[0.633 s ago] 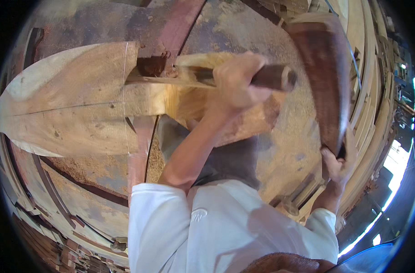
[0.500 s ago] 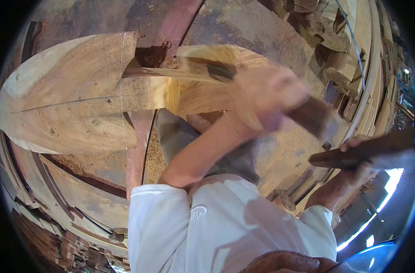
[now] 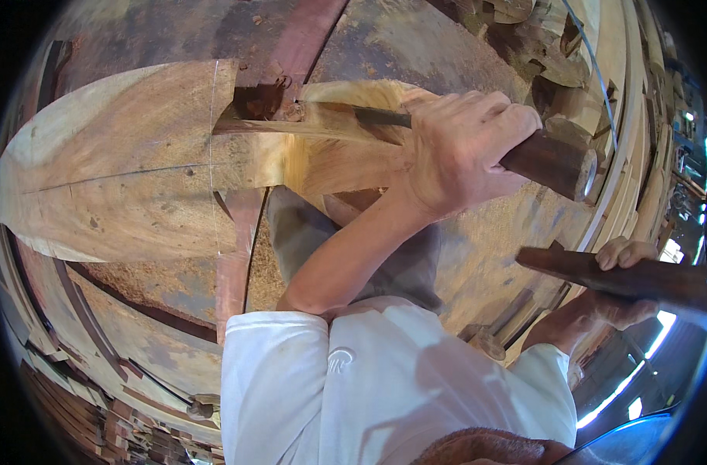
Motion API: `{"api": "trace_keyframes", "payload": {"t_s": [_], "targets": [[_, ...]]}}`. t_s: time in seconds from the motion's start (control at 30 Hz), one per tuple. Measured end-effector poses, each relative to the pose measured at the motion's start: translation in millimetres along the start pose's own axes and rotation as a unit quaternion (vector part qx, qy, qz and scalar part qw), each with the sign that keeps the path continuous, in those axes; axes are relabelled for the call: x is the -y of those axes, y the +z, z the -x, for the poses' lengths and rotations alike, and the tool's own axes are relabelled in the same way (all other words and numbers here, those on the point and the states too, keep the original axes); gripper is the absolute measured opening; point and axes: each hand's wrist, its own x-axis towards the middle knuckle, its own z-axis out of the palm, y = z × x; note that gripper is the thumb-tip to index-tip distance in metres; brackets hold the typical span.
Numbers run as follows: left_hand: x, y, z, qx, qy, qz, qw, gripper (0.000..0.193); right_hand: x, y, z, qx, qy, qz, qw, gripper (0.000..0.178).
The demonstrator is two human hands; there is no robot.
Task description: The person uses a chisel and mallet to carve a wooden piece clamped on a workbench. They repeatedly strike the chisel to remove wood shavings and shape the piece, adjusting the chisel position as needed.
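Observation:
My left hand [image 3: 466, 151] is wrapped round the dark wooden handle of a chisel [image 3: 551, 161]. Its dark blade shows left of the knuckles, lying along a carved wooden workpiece [image 3: 121, 170]. That piece has a broad, rounded left part with a pencilled centre line and a white cross line, then a narrower middle with freshly cut pale wood. Lower right, my right hand [image 3: 620, 298] grips a dark wooden mallet [image 3: 624, 273], its tapered end pointing left. The mallet is apart from the chisel's handle end. My left hand hides the workpiece's right end.
Under the workpiece runs a reddish plank [image 3: 239, 267]. Sawdust [image 3: 175, 283] and shavings lie on the ground. Rough wood offcuts [image 3: 559, 58] and long curved boards sit at the upper right, with a thin blue cord across them. More stacked wood [image 3: 67, 403] lies at the lower left.
My left hand was smeared by motion and is now sharp, with the chisel's handle end shifted slightly up and right. The mallet in my right hand has tilted, its right end lower.

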Motion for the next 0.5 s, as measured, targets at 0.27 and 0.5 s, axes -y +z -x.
{"api": "trace_keyframes", "payload": {"t_s": [0.27,0.5], "targets": [[15.2,5.6,20.5,0.043,-0.048,-0.076,0.995,0.04,-63.4,-69.0,49.9,-0.096,0.249,0.287,0.92,0.07],[-26.3,-3.8,16.6,0.148,-0.032,0.013,0.988,0.043,9.1,-60.3,19.5,-0.026,0.044,-0.004,0.999,0.06]]}}
